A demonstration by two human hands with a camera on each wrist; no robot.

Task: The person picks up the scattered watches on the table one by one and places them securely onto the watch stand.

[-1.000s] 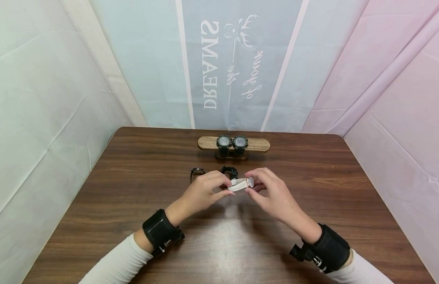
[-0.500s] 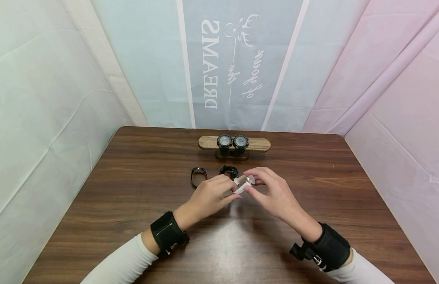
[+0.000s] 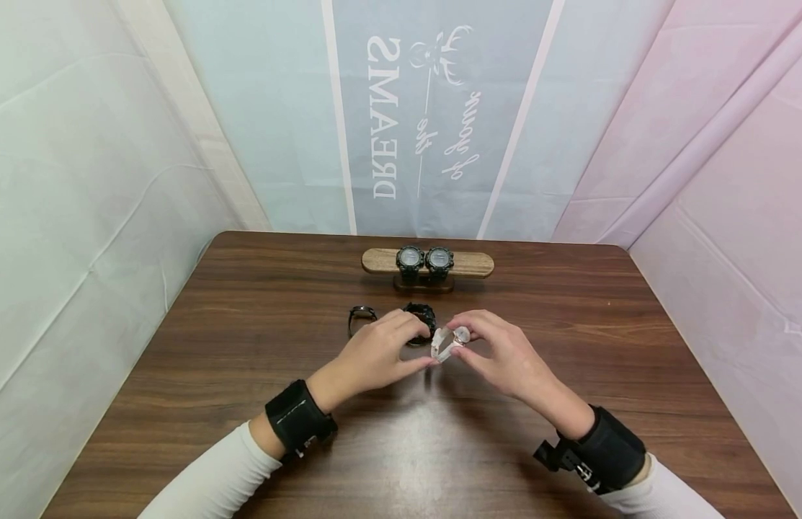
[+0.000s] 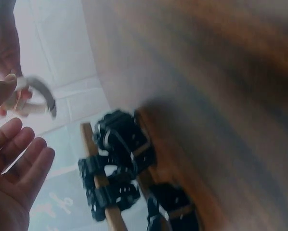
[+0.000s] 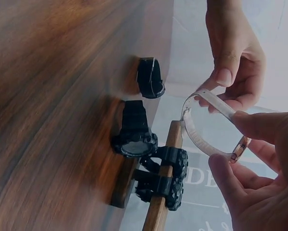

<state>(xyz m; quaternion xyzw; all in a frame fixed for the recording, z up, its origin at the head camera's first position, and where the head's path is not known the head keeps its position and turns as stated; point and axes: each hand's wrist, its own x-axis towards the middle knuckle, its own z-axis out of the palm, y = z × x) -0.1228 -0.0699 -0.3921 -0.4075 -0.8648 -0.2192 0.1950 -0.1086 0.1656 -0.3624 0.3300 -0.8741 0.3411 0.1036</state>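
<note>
A white-strapped watch with a rose-gold case (image 3: 444, 344) is held above the table, its strap forming a loop. My right hand (image 3: 507, 357) pinches it near the case, thumb on one side and fingers on the other, as the right wrist view shows. My left hand (image 3: 377, 353) is at the far end of the strap; its thumb tip lies right by the strap while the fingers (image 4: 31, 159) are spread apart. Just behind the left fingertips stands a chunky black watch (image 5: 134, 132). A slimmer black watch (image 5: 150, 79) stands to its left, partly behind the left hand in the head view.
A wooden watch stand (image 3: 472, 264) sits near the table's back edge, bearing two black watches (image 3: 424, 259) side by side. The brown wood table (image 3: 245, 288) reaches to a printed curtain (image 3: 407, 108) at the back, with pale fabric at both sides.
The white watch's strap has gone from a flattened fold to an open loop, and the watch has turned. My left fingers have spread away from the strap; my right hand keeps its pinch.
</note>
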